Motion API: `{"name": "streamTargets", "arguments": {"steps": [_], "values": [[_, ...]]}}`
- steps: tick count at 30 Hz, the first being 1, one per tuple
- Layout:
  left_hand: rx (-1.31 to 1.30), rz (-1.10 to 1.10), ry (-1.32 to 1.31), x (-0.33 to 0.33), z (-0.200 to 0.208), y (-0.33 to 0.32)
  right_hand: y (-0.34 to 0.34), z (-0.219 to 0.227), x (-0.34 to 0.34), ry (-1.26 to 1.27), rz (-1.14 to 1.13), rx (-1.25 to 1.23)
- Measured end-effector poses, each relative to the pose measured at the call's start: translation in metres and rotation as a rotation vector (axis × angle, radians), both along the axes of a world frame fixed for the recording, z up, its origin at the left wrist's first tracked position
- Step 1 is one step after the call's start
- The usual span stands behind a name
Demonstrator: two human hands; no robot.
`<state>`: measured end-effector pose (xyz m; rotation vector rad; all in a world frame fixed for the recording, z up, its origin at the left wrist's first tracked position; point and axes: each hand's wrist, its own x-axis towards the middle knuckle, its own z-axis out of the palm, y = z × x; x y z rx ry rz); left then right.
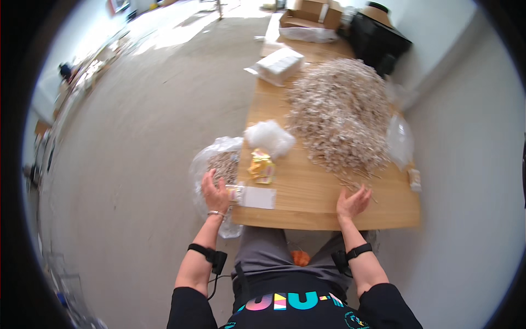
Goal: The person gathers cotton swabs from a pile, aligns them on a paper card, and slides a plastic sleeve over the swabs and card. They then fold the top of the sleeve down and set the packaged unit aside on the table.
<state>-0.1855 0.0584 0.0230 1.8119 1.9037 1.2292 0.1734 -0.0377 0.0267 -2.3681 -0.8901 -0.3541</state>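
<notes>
- Left hand [215, 192]: fingers extended away from the body, partly open, at the table's left edge. Contact with the small packet [235, 194] beside it could not be confirmed.
- Right hand [354, 203]: fingers half curled, thumb apart, above the near table area. Whether it held any pieces could not be determined.
- Forearms: 2, both reaching forward, each fitted with 1 black strap.
- Small packet: located at the table edge, adjoining a white card [260, 198].
- Loose pieces: the large pile [342, 115] of slender light-brown pieces lay beyond the right hand.
- Plastic bag [199, 164]: positioned beside the table, containing similar pieces.
- Yellow packaging [262, 166]: lay beyond the card on the table [307, 205].
</notes>
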Motion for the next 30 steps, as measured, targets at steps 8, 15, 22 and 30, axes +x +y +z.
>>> {"name": "streamTargets", "arguments": {"steps": [8,15,22,30], "values": [[0.033,-0.737,-0.016,0.122,0.019,-0.045,-0.017,-0.011,-0.021,0.036,0.335,-0.095],[-0.071,-0.760,0.169,0.170,0.021,-0.063,-0.023,-0.003,-0.054,0.065,0.688,0.087],[-0.085,-0.835,0.310,0.180,0.026,-0.035,-0.024,-0.006,-0.050,0.078,0.752,0.138],[-0.090,-0.850,0.318,0.192,0.018,-0.024,-0.022,-0.004,-0.052,0.132,0.584,0.115]]}}
